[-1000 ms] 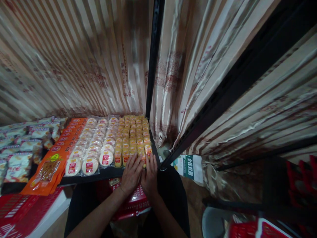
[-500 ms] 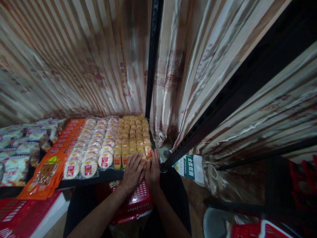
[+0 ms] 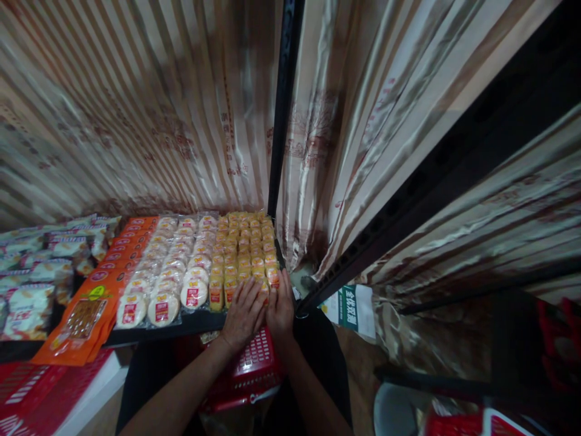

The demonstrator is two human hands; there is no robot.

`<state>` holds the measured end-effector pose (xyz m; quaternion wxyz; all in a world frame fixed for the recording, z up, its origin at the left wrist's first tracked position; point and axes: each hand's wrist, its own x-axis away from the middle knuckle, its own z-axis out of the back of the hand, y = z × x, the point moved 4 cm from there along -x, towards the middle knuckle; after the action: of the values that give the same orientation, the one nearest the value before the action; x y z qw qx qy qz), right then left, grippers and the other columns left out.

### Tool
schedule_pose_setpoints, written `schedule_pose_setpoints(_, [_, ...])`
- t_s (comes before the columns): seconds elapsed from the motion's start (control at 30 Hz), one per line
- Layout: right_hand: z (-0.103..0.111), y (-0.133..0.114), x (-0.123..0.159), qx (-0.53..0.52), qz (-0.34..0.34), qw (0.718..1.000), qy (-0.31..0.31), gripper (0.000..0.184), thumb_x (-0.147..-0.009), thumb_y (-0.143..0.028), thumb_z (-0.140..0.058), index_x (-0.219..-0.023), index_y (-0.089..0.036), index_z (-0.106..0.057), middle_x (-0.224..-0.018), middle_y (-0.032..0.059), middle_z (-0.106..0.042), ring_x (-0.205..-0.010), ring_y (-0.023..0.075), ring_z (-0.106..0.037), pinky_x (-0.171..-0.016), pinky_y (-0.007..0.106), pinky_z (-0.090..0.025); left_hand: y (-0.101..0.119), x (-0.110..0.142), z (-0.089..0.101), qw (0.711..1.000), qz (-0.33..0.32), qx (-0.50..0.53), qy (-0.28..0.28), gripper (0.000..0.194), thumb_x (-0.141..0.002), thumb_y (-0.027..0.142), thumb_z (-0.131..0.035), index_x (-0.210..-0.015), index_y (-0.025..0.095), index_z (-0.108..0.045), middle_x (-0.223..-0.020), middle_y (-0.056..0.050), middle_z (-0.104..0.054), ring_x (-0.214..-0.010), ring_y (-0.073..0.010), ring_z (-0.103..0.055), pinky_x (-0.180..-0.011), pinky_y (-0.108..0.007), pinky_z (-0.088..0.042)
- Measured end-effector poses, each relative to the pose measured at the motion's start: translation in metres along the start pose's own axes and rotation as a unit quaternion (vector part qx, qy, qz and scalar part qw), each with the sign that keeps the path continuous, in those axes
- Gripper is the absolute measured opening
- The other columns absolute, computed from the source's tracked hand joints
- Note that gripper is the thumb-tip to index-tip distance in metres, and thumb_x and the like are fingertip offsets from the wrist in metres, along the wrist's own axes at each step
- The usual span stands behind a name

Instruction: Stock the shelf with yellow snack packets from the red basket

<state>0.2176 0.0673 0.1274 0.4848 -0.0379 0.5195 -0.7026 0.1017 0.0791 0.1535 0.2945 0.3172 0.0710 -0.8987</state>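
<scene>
Small yellow-wrapped snack packets [image 3: 244, 242] stand in tight rows at the right end of a dark shelf [image 3: 181, 327]. My left hand [image 3: 245, 312] lies against the front packets of these rows, palm down, its fingers stretched over them. Beside it, nearly touching, my right hand [image 3: 280, 309] rests at the right front corner with its fingers extended along the end packet [image 3: 273, 277]. The hands partly hide the front packets. Left of the yellow rows are round white crackers [image 3: 164, 307] in clear wrap with red labels.
Orange snack bags [image 3: 88, 318] and white pouches [image 3: 27, 312] fill the shelf's left part. A red basket [image 3: 254, 366] sits below my hands. A black upright post [image 3: 354, 260] stands at right, a thinner post [image 3: 281, 109] at the back corner. Striped curtains [image 3: 136, 109] hang behind.
Hands and packets stay almost in the same place. The view has shifted very slightly.
</scene>
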Motion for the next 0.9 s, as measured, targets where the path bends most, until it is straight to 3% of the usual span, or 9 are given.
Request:
schedule_pose_setpoints(0.27, [-0.004, 0.003, -0.008, -0.010, -0.007, 1.000, -0.006, 0.049, -0.095, -0.031, -0.023, -0.134, -0.007, -0.041, -0.137, 0.0189, -0.045, -0.131, 0.0213, -0.038, -0.107, 0.045, -0.035, 0.002, -0.002, -0.005, 0.999, 0.020, -0.037, -0.017, 0.045, -0.087, 0.022, -0.048, -0.131, 0.012, -0.044, -0.139, -0.012, -0.047, -0.138, -0.0250, -0.026, -0.113, -0.046, -0.022])
schedule_pose_setpoints(0.53, [-0.009, 0.004, -0.007, -0.004, -0.018, 1.000, -0.002, 0.051, -0.095, -0.034, -0.024, -0.136, -0.007, -0.037, -0.139, 0.0186, -0.043, -0.133, 0.0222, -0.035, -0.108, 0.048, -0.033, 0.000, -0.001, -0.013, 0.995, 0.030, -0.074, -0.055, 0.049, -0.089, 0.030, -0.045, -0.136, 0.017, -0.041, -0.143, -0.011, -0.043, -0.139, -0.0260, -0.025, -0.114, -0.046, -0.015])
schedule_pose_setpoints(0.9, [-0.015, 0.004, -0.009, 0.022, -0.027, 0.999, -0.021, 0.052, -0.094, -0.033, -0.023, -0.138, -0.008, -0.032, -0.141, 0.0181, -0.040, -0.135, 0.0231, -0.031, -0.109, 0.049, -0.030, 0.000, -0.001, -0.011, 0.998, 0.024, -0.056, -0.029, 0.048, -0.089, 0.027, -0.042, -0.134, 0.009, -0.042, -0.140, -0.013, -0.046, -0.140, -0.0248, -0.019, -0.115, -0.047, -0.015])
